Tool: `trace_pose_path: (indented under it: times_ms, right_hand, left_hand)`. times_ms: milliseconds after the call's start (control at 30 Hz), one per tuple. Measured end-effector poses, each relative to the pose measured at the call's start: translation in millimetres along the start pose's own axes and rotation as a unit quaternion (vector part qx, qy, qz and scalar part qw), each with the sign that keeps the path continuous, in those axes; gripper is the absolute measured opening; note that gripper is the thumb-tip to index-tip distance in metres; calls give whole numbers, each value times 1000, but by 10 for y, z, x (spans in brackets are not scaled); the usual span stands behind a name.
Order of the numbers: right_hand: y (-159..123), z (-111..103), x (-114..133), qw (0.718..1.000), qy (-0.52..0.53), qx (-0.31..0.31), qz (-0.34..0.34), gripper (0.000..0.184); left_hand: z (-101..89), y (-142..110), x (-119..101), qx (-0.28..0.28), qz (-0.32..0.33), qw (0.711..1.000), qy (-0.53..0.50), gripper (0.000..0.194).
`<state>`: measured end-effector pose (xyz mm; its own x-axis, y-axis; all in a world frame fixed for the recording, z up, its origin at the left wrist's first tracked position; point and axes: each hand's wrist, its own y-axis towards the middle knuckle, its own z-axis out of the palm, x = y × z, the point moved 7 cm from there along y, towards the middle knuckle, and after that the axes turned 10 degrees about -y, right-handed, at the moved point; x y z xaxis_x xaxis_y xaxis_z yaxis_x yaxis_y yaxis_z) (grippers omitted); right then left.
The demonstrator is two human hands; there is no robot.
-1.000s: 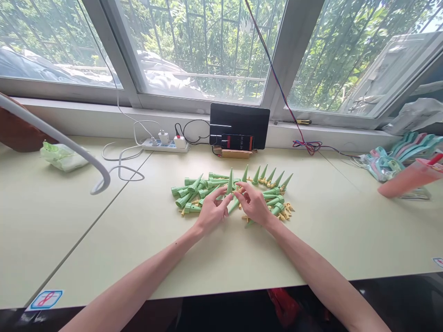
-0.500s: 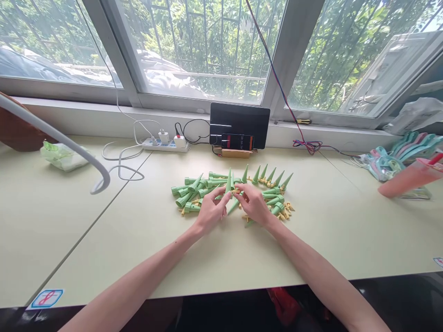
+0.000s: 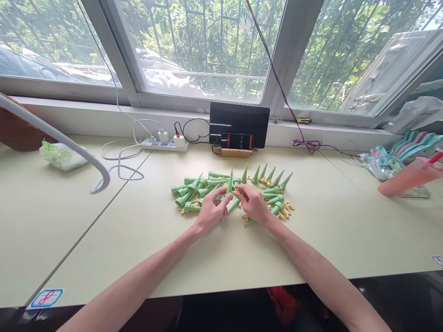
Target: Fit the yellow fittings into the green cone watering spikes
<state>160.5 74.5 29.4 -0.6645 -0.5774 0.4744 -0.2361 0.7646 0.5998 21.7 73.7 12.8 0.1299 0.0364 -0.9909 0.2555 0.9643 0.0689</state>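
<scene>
My left hand (image 3: 213, 207) grips a green plastic watering spike (image 3: 230, 181), its point upward. Against the spike's lower side, my right hand (image 3: 254, 201) pinches a small yellow valve (image 3: 236, 192), partly covered by the fingers. Loose green spikes (image 3: 190, 191) lie heaped beyond and left of my left hand. More green spikes (image 3: 276, 199) and a cluster of small yellow valves (image 3: 286, 211) lie right of my right hand. Behind them, a row of spikes (image 3: 271, 175) stands point up, with yellow pieces at their bases.
A tablet (image 3: 239, 121) leans by the window with a phone (image 3: 237, 141) before it. A power strip (image 3: 165, 145) with white cables lies to the left, near a packet of wipes (image 3: 64, 156). On the right are a pink cup (image 3: 410, 177) and pastel hangers (image 3: 411, 146).
The spike in my left hand has tilted slightly to the right. My right hand stays at its lower side with the yellow valve.
</scene>
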Motion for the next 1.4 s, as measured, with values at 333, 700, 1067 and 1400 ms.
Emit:
trace_pose_path:
  times_ms: [333, 700, 1067, 1400]
  right_hand:
    - [-4, 30, 16, 999, -6, 43, 3, 18]
    - [-6, 65, 22, 997, -23, 77, 0, 21]
    - [-14, 92, 31, 995, -30, 100, 6, 27]
    - [-7, 54, 41, 997, 3, 71, 17, 18]
  left_hand:
    - [-8, -7, 5, -1, -8, 1000, 16, 48]
    - [-7, 0, 42, 9, -6, 1000, 15, 52]
    - [-5, 5, 52, 8, -10, 1000, 7, 48]
    - [-42, 11, 4, -27, -3, 1000, 6, 45]
